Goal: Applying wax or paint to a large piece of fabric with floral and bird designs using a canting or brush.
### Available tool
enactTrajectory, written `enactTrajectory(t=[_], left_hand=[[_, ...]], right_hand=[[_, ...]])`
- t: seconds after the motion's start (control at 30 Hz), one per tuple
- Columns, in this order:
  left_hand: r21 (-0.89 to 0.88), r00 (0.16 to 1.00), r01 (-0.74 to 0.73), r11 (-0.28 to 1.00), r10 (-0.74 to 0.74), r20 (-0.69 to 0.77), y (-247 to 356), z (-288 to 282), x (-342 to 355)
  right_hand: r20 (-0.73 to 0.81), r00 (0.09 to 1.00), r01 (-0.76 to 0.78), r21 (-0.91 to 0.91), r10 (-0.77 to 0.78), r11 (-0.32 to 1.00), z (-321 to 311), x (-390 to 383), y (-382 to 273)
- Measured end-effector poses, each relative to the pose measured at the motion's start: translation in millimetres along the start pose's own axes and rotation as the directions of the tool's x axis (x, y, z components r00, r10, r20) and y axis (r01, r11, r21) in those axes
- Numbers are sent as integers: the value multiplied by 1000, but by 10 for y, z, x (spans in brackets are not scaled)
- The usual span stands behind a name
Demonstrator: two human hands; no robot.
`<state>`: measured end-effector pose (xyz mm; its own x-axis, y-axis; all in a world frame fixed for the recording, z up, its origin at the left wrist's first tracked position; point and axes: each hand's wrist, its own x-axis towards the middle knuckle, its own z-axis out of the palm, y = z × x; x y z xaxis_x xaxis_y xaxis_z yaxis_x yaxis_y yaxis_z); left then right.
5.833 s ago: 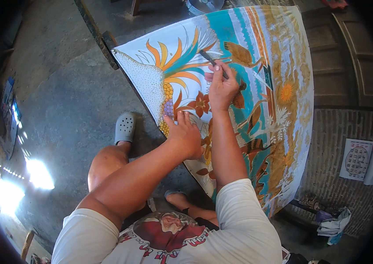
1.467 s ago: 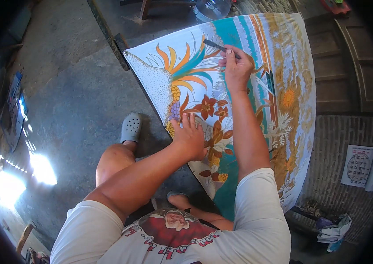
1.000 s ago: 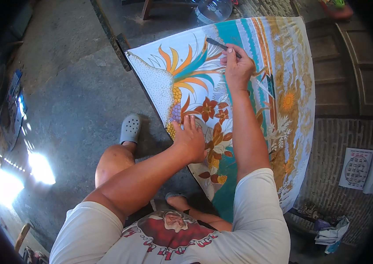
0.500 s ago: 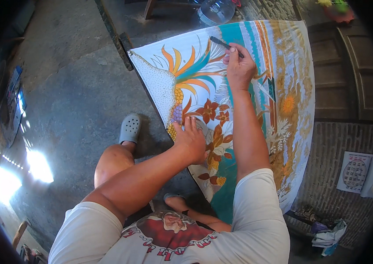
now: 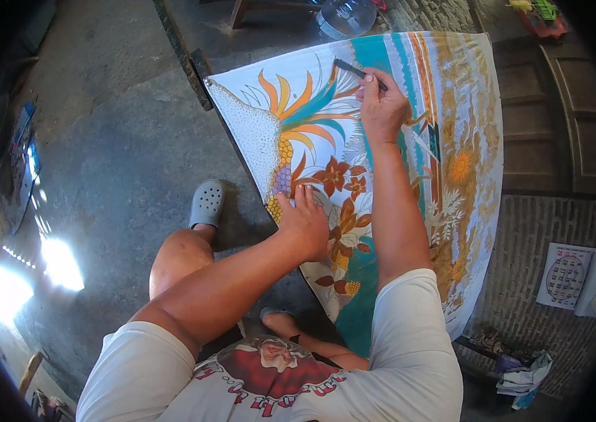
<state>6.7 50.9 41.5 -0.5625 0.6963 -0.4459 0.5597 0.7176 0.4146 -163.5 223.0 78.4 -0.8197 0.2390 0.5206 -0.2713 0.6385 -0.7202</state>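
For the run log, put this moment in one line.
right hand: grips slim black tool | left hand: rests on multicoloured patterned cloth

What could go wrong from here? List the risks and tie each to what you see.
The right hand holds a dark stick-like tool, its tip near the upper part of the leaf design; a slip might carry a mark across an outline.

The left hand rests on the decorated cloth; it could smear colour there if damp, though dampness cannot be told.
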Motion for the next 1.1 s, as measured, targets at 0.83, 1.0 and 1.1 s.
enactTrajectory(t=[0.83, 1.0, 1.1], left_hand=[[14, 999, 22, 1000, -23, 25, 31, 5, 29], [-9, 996, 20, 1000, -19, 87, 41, -73, 25], [-9, 996, 18, 1000, -17, 85, 38, -36, 33]], right_hand=[[-41, 989, -133, 156, 141, 979, -144, -379, -24], [22, 988, -158, 123, 156, 980, -112, -375, 30], [5, 987, -162, 76, 162, 984, -179, -429, 13]])
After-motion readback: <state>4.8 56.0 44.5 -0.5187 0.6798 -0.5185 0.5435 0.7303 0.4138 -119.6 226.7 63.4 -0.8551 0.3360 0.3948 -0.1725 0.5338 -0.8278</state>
